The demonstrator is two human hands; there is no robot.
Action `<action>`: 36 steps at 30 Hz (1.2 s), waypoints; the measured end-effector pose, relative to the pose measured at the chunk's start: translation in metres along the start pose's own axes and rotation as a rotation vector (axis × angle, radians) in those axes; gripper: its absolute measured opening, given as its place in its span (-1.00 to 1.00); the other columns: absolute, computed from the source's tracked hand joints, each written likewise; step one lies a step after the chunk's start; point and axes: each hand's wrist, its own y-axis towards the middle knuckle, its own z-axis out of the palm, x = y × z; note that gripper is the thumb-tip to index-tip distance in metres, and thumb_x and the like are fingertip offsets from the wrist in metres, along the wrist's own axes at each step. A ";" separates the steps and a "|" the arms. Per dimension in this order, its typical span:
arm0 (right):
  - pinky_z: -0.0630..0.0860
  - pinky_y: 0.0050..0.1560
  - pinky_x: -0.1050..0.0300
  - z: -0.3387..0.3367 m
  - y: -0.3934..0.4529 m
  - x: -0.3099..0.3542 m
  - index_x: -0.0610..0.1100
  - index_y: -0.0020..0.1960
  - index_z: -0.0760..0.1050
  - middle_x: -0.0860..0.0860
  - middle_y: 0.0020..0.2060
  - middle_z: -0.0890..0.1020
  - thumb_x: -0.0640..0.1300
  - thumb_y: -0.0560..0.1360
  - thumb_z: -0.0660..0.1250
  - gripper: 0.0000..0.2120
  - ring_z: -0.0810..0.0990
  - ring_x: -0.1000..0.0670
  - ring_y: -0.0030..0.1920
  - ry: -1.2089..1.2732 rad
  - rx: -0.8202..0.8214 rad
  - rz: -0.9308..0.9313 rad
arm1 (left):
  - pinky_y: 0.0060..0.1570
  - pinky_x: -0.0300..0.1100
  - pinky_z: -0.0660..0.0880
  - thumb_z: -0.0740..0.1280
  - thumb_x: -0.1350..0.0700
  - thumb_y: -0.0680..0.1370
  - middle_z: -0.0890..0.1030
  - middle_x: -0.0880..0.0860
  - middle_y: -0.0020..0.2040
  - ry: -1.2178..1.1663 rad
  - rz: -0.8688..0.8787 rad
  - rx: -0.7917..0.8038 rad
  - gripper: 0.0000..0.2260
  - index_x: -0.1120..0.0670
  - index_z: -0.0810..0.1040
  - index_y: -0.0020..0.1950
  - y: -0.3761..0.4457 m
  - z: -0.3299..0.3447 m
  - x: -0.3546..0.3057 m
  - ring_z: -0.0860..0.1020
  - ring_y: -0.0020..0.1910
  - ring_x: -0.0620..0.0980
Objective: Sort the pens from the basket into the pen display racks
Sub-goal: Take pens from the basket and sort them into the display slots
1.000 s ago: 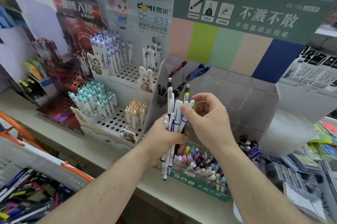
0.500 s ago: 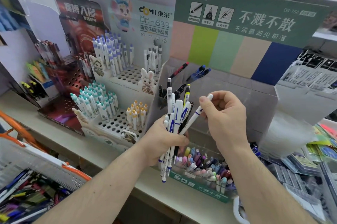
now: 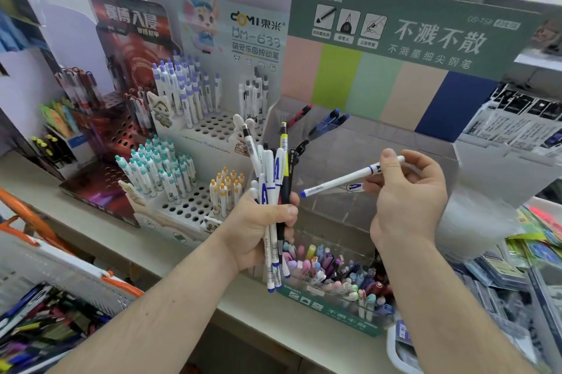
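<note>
My left hand (image 3: 258,227) grips a bundle of pens (image 3: 272,173), mostly white with blue caps, plus a black-and-yellow one, held upright in front of the racks. My right hand (image 3: 407,191) pinches a single white pen with a blue tip (image 3: 337,180), tilted with its tip pointing left toward the bundle. A white basket with orange handles (image 3: 70,264) at the lower left holds several mixed pens. The white pen display rack (image 3: 194,206) with round holes stands just left of the bundle. The clear green-labelled rack (image 3: 331,306) lies below both hands.
A dark red pen rack (image 3: 103,136) stands farther left on the shelf (image 3: 170,255). Behind the hands rises a green cardboard display (image 3: 395,39) with a clear tiered front. Packaged stationery (image 3: 517,258) is piled at the right.
My right hand has pulled one white pen out of the bundle and moved it right, tilting it nearly level. The left hand keeps its hold on the bundle.
</note>
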 end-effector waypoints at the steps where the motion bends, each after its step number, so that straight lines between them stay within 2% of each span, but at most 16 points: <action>1: 0.57 -0.40 0.19 -0.001 0.002 -0.001 -0.08 -0.02 0.46 -0.06 -0.25 0.59 -0.21 0.54 0.42 -0.86 0.62 0.04 -0.40 0.008 -0.012 0.036 | -0.42 -0.22 0.50 0.37 0.31 0.37 0.52 0.04 -0.29 -0.042 0.000 -0.004 -0.81 0.05 0.69 -0.20 0.000 -0.001 -0.001 0.48 -0.43 -0.07; 5: 0.57 -0.39 0.22 -0.004 -0.005 -0.008 -0.09 0.01 0.46 -0.06 -0.22 0.60 -0.20 0.54 0.42 -0.86 0.64 0.06 -0.37 0.002 0.004 0.136 | -0.43 -0.23 0.48 0.47 0.23 0.32 0.52 0.01 -0.28 -0.143 -0.009 -0.008 -0.89 0.05 0.69 -0.21 0.001 0.000 -0.001 0.49 -0.42 -0.10; 8: 0.58 -0.37 0.23 -0.003 -0.013 -0.012 -0.09 0.01 0.46 -0.10 -0.18 0.61 -0.20 0.53 0.42 -0.85 0.66 0.06 -0.35 -0.023 0.010 0.175 | -0.42 -0.23 0.48 0.51 0.15 0.28 0.53 0.01 -0.27 -0.135 -0.015 -0.006 -0.86 0.07 0.70 -0.18 0.002 0.000 0.000 0.50 -0.40 -0.09; 13: 0.58 -0.37 0.24 -0.005 -0.015 -0.016 -0.17 0.06 0.50 -0.13 -0.14 0.65 -0.17 0.52 0.44 -0.83 0.68 0.02 -0.31 -0.011 0.033 0.375 | -0.45 -0.24 0.48 0.50 0.21 0.23 0.56 0.02 -0.26 -0.246 0.035 -0.033 -0.82 0.13 0.68 -0.19 0.002 0.001 0.000 0.53 -0.41 -0.09; 16: 0.59 -0.38 0.25 -0.009 -0.019 -0.019 -0.24 0.09 0.51 -0.13 -0.23 0.65 -0.22 0.56 0.39 -0.86 0.67 0.02 -0.36 -0.001 0.093 0.512 | -0.45 -0.26 0.48 0.59 0.27 0.15 0.58 0.03 -0.23 -0.313 0.080 -0.026 -0.65 0.17 0.62 -0.12 0.002 0.003 -0.003 0.55 -0.40 -0.09; 19: 0.58 -0.41 0.25 -0.013 -0.021 -0.026 -0.27 0.07 0.51 -0.14 -0.27 0.65 -0.27 0.57 0.36 -0.89 0.67 0.01 -0.37 -0.025 0.125 0.594 | -0.42 -0.27 0.50 0.70 0.18 0.06 0.58 0.03 -0.22 -0.349 0.089 0.017 -0.42 0.18 0.52 -0.03 0.003 0.004 -0.008 0.57 -0.37 -0.09; 22: 0.57 -0.42 0.26 -0.016 -0.022 -0.029 -0.27 0.07 0.51 -0.14 -0.26 0.64 -0.27 0.57 0.36 -0.89 0.67 0.01 -0.37 -0.012 0.113 0.622 | -0.41 -0.27 0.51 0.68 0.21 0.11 0.58 0.03 -0.23 -0.347 0.087 0.018 -0.45 0.18 0.52 -0.01 0.005 0.004 -0.009 0.57 -0.36 -0.08; 25: 0.57 -0.40 0.27 -0.016 -0.018 -0.022 -0.24 0.07 0.51 -0.16 -0.20 0.65 -0.29 0.56 0.36 -0.90 0.65 0.01 -0.37 0.057 0.019 0.479 | -0.44 -0.27 0.49 0.44 0.32 0.32 0.61 0.03 -0.22 -0.291 0.102 -0.041 -0.84 0.14 0.65 -0.15 0.007 0.007 -0.010 0.57 -0.37 -0.08; 28: 0.59 -0.40 0.16 -0.018 -0.007 -0.009 -0.13 0.02 0.50 -0.13 -0.22 0.64 -0.29 0.56 0.37 -0.89 0.64 -0.04 -0.39 -0.001 -0.064 0.088 | -0.45 -0.26 0.48 0.34 0.31 0.36 0.61 0.03 -0.24 -0.185 0.136 -0.115 -0.82 0.09 0.71 -0.24 0.009 0.006 -0.007 0.57 -0.37 -0.08; 31: 0.65 -0.22 -0.08 -0.025 0.009 -0.005 0.07 -0.02 0.49 -0.03 -0.25 0.61 -0.19 0.52 0.42 -0.81 0.63 -0.14 -0.28 -0.179 -0.140 -0.316 | -0.44 -0.25 0.49 0.34 0.30 0.36 0.59 0.04 -0.27 -0.142 0.145 -0.142 -0.84 0.10 0.69 -0.23 0.008 0.005 -0.007 0.56 -0.38 -0.08; 32: 0.63 -0.16 -0.09 -0.028 0.014 -0.007 0.10 -0.02 0.48 0.03 -0.25 0.60 -0.16 0.51 0.42 -0.81 0.62 -0.09 -0.26 -0.238 -0.156 -0.406 | -0.44 -0.25 0.49 0.35 0.30 0.36 0.59 0.04 -0.28 -0.128 0.144 -0.141 -0.83 0.10 0.69 -0.24 0.008 0.005 -0.006 0.56 -0.38 -0.08; 34: 0.60 -0.14 0.04 -0.032 0.021 -0.014 0.04 0.01 0.48 0.16 -0.27 0.57 -0.16 0.52 0.41 -0.84 0.56 0.14 -0.29 -0.352 -0.159 -0.510 | -0.42 -0.25 0.49 0.35 0.30 0.36 0.58 0.04 -0.28 -0.108 0.135 -0.129 -0.83 0.08 0.71 -0.24 0.007 0.005 -0.005 0.55 -0.38 -0.09; 36: 0.56 -0.17 0.17 -0.032 0.025 -0.024 -0.03 0.05 0.51 0.24 -0.27 0.55 -0.17 0.53 0.40 -0.87 0.55 0.22 -0.31 -0.459 -0.124 -0.555 | -0.42 -0.23 0.50 0.36 0.27 0.36 0.57 0.04 -0.28 -0.073 0.112 -0.126 -0.83 0.05 0.71 -0.24 0.007 0.005 -0.005 0.54 -0.38 -0.08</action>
